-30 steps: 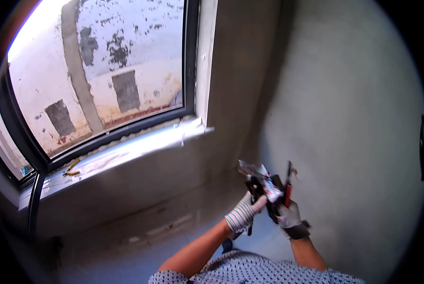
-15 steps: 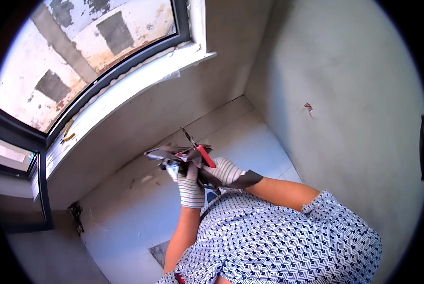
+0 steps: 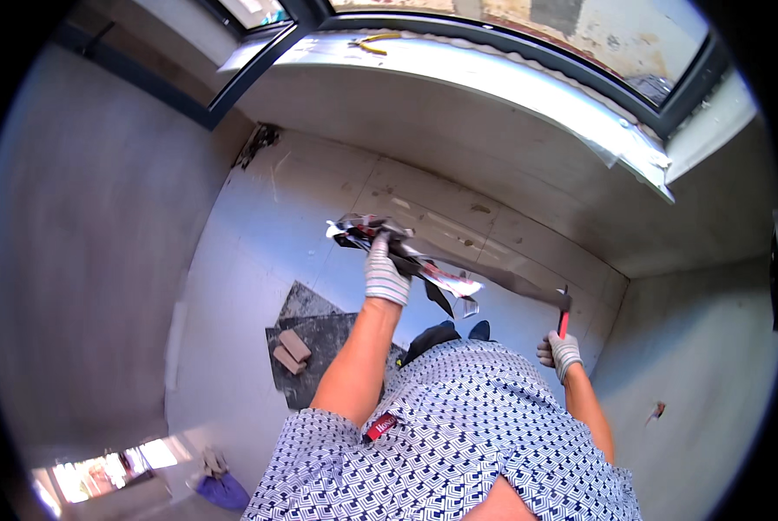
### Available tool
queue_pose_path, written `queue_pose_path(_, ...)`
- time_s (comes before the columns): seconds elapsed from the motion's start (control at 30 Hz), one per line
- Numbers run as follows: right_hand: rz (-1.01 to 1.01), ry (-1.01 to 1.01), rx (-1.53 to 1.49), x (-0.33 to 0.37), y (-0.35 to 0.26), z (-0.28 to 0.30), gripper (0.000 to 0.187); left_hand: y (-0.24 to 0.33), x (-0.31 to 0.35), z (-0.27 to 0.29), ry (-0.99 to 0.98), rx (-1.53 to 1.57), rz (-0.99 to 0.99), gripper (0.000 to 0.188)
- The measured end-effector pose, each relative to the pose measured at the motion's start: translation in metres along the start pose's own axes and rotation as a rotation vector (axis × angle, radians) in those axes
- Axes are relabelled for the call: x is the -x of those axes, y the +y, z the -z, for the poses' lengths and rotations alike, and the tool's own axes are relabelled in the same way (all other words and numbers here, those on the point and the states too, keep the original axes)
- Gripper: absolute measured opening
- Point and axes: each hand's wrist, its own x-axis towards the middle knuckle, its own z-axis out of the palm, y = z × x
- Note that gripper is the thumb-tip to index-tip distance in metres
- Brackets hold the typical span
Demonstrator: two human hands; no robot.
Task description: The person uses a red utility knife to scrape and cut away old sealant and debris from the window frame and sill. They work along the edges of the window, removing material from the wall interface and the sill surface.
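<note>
My left hand [image 3: 386, 276], in a striped knit glove, is closed around a crumpled bundle of dark and silvery strips [image 3: 373, 233]. A long dark strip [image 3: 497, 280] stretches from this bundle across to the right. At its far end, my gloved right hand [image 3: 566, 352] grips a red-handled tool [image 3: 563, 324] with a thin dark tip pointing up. The tool looks like a utility knife, though its blade is too small to make out. Whether the strip is caught on the tool or also pinched by my fingers cannot be told.
Pliers with yellow handles [image 3: 374, 42] lie on the white window sill [image 3: 458, 68]. An open window sash [image 3: 211, 113] juts in at upper left. Two brown blocks [image 3: 293, 346] rest on a dark sheet [image 3: 337, 334] on the floor. A purple bag [image 3: 222, 491] sits at lower left.
My hands were close together at the bundle; the right has swung far out to the right with the red-handled tool. The dark strip now spans the gap. My view has turned.
</note>
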Motion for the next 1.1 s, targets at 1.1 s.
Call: queue_pose_path(1.1, -0.262, 0.437, -0.274, 0.023, 0.030, -0.042, 0.028, -0.020, -0.164, -0.074, -0.305, -0.972, 0.100, 0.034)
